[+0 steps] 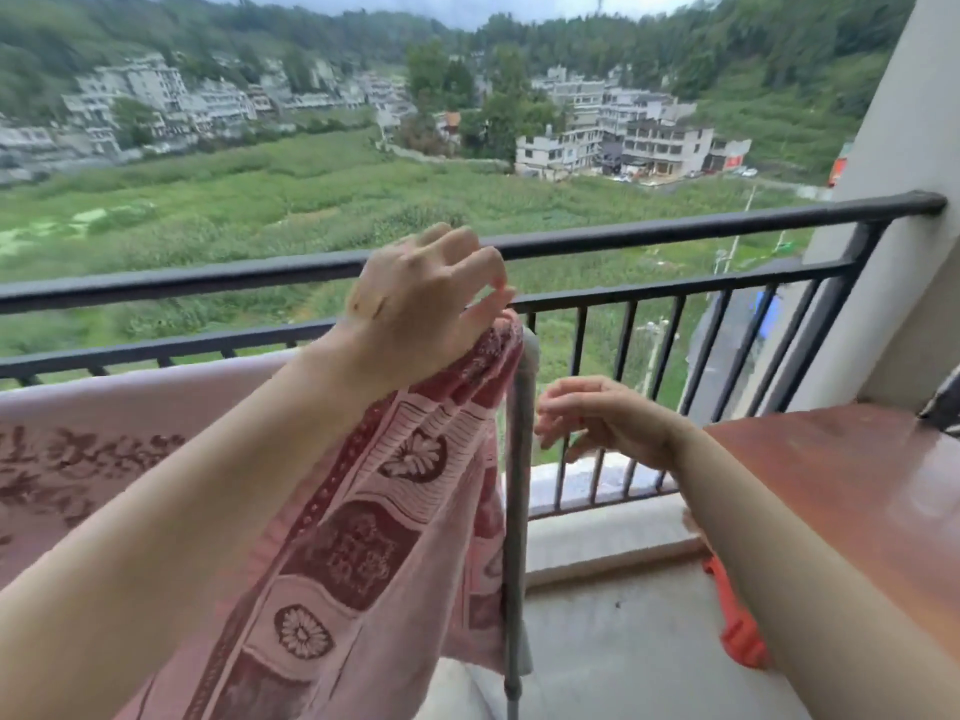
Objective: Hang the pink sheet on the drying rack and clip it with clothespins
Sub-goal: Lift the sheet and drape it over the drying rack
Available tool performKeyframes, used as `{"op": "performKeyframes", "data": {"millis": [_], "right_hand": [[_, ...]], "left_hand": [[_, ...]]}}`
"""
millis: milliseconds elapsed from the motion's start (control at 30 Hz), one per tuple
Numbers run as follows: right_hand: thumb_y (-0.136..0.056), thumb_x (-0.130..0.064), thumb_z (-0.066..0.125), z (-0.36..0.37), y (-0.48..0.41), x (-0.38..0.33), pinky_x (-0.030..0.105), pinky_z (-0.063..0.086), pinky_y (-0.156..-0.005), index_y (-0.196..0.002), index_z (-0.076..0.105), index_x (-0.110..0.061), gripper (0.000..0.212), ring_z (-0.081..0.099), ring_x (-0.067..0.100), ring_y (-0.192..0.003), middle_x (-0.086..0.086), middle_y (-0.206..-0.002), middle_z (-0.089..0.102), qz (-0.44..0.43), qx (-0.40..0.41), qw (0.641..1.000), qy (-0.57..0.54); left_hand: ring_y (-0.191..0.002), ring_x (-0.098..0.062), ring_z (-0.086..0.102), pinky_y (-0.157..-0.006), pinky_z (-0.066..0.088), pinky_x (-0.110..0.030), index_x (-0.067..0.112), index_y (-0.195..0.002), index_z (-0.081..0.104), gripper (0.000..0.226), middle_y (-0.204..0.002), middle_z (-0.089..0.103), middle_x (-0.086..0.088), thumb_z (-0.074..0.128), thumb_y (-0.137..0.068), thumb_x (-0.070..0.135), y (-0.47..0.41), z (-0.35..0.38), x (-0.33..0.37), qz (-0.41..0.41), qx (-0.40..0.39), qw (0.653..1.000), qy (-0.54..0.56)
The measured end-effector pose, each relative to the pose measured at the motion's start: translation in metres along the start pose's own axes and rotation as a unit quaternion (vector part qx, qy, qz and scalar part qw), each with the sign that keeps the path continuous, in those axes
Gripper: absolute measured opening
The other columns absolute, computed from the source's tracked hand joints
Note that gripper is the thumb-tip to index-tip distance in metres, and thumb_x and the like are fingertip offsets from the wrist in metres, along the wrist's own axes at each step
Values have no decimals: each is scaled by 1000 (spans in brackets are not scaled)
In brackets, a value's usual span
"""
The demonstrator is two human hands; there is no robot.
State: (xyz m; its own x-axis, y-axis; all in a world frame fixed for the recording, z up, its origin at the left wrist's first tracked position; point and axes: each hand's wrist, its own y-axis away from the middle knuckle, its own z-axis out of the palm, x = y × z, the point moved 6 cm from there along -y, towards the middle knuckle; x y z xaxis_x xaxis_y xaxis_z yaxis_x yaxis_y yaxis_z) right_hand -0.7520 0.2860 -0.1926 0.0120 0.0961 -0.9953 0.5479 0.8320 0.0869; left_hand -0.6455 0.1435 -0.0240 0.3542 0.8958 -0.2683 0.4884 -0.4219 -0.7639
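Observation:
The pink sheet [363,537], patterned with dark red flowers, hangs over the top bar of the drying rack and bunches at its right end. The rack's grey upright post [519,485] stands just right of the cloth. My left hand [421,304] rests on the bunched top corner of the sheet, thumb and fingers pinching the fabric. My right hand [602,418] hovers lower, right of the post, fingers loosely curled and apart, holding nothing that I can see. No clothespin is visible.
A black balcony railing [675,226] runs across just behind the rack. A reddish-brown table [831,485] stands at the right, with an orange object [737,636] below its edge. A pale wall [893,200] closes the right side. Concrete floor [623,641] lies below.

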Motion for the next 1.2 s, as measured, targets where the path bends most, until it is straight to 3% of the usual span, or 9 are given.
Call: {"op": "performKeyframes", "data": {"millis": [100, 200, 367, 500, 600, 800, 933, 1100, 1200], "right_hand": [[-89, -30, 69, -7, -16, -4, 34, 56, -85, -125, 62, -26, 37, 65, 16, -113, 1, -124, 68, -32, -3, 997, 65], [-99, -27, 52, 13, -24, -3, 41, 47, -104, -130, 54, -40, 33, 53, 14, -130, -4, -140, 56, -47, -61, 996, 48], [-103, -23, 43, 23, -33, 7, 43, 40, -109, -126, 63, -14, 32, 52, 18, -130, 2, -135, 62, -23, -99, 995, 7], [-104, -24, 47, 25, -36, 13, 40, 45, -96, -116, 59, -9, 23, 61, 18, -104, 9, -111, 65, -37, -73, 996, -21], [-106, -30, 44, 23, -42, 13, 38, 53, -86, -109, 57, -14, 21, 62, 16, -92, 8, -105, 66, -97, -6, 994, 48], [-105, -35, 40, 13, -60, 7, 46, 56, -59, -110, 40, -25, 10, 65, 24, -65, 4, -78, 65, -202, 110, 948, 220], [-100, -36, 42, 19, -79, -5, 42, 51, -58, -96, 39, -27, 11, 57, 22, -66, -3, -81, 55, -282, 140, 873, 372], [-86, -51, 35, 35, -105, -5, 40, 51, -69, -103, 61, -16, 47, 60, 33, -91, 7, -101, 62, -317, 49, 833, 451], [-88, -71, 41, 59, -119, 6, 41, 53, -90, -125, 54, -24, 60, 60, 23, -108, 2, -120, 63, -327, -44, 825, 459]], "left_hand": [[-66, -17, 53, -53, 39, -29, 9, -80, 65, 28, -72, 59, -1, 63, -94, 34, 25, -5, 26, -88, 99, 989, -62], [-66, -20, 49, -62, 43, -38, 10, -74, 56, 42, -71, 52, -2, 67, -85, 50, 62, 14, 68, -188, 114, 972, -83], [-81, -20, 51, -70, 46, -33, 15, -93, 52, 46, -89, 49, 0, 71, -79, 54, 134, 55, 109, -392, 70, 912, -98], [-96, -18, 47, -82, 42, -31, 15, -105, 54, 45, -102, 49, -1, 74, -77, 44, 183, 69, 117, -504, 9, 854, -130], [-94, -20, 51, -80, 40, -30, 14, -97, 60, 21, -99, 54, -2, 67, -88, 32, 197, 64, 110, -545, 13, 828, -130], [-77, -27, 59, -62, 29, -22, 2, -108, 52, 20, -86, 62, -10, 41, -99, 15, 215, 28, 87, -642, 216, 726, -117], [-71, -18, 50, -59, 27, -22, -3, -101, 49, 24, -83, 55, -4, 36, -97, 17, 203, 4, 74, -599, 271, 743, -125], [-76, -15, 50, -63, 36, -25, 2, -110, 50, 75, -92, 59, -7, 57, -76, 69, 200, -2, 68, -569, 178, 770, -228], [-81, -31, 62, -59, 50, -38, 13, -113, 47, 46, -98, 63, -14, 61, -79, 40, 203, -7, 69, -547, 148, 779, -270]]}}
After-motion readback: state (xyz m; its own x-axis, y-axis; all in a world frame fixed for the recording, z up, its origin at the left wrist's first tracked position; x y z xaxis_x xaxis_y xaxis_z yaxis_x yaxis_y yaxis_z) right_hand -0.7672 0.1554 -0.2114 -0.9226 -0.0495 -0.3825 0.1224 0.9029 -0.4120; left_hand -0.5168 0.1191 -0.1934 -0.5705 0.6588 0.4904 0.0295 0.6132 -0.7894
